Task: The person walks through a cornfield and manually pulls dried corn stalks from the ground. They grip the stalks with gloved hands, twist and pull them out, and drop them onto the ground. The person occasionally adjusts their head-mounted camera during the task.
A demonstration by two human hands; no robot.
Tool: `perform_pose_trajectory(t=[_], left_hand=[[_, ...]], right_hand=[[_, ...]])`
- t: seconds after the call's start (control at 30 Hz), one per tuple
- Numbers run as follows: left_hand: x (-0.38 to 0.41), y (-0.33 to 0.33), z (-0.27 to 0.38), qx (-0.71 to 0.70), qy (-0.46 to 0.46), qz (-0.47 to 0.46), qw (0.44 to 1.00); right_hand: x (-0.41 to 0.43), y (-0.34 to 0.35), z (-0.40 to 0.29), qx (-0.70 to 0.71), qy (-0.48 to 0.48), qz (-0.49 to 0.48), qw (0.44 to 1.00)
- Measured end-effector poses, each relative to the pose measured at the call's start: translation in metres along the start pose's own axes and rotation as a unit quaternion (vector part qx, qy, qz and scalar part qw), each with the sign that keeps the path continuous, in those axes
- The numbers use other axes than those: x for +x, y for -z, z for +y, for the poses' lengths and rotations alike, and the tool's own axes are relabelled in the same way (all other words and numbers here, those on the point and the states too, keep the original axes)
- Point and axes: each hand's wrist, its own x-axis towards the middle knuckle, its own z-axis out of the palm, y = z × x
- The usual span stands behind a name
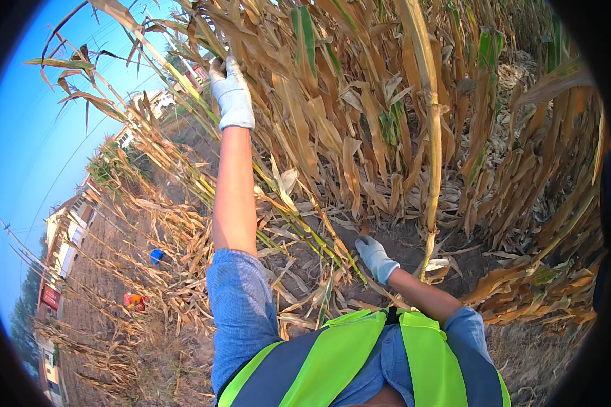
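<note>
My left hand (232, 94), in a white knitted work glove with soiled fingertips, is raised at the end of my outstretched arm. Its fingers touch or lie just before dry maize leaves and stalks (265, 96); whether they close on any is hidden. Low near my body, my right hand (376, 258) wears a similar glove. It is beside the lower ends of leaning yellow-green maize stalks (331, 249), and its grip is not clear. A small brown piece (365, 227) shows just past its fingers, too unclear to name. One thick, pale maize stalk (433, 152) rises to the right of that hand.
Dense standing dry maize (377, 117) fills the upper right. Cut stalks and leaves (183, 239) lie in heaps at left. Farther off are a blue object (157, 256), an orange-red object (134, 301), buildings (71, 234) and a utility pole (18, 241). Leaf litter covers much of the soil.
</note>
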Motion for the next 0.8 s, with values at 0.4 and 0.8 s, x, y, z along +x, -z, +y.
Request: perform_pose_trajectory(t=[0.4,0.8], left_hand=[[0.006,0.001,0.095,-0.042,-0.02,-0.025,0.999],[0.038,0.002,0.11,-0.022,-0.108,0.073,0.991]], right_hand=[[0.063,0.018,-0.381,-0.046,0.434,0.345,0.831],[0.067,-0.023,-0.282,-0.102,0.405,0.248,0.874]])
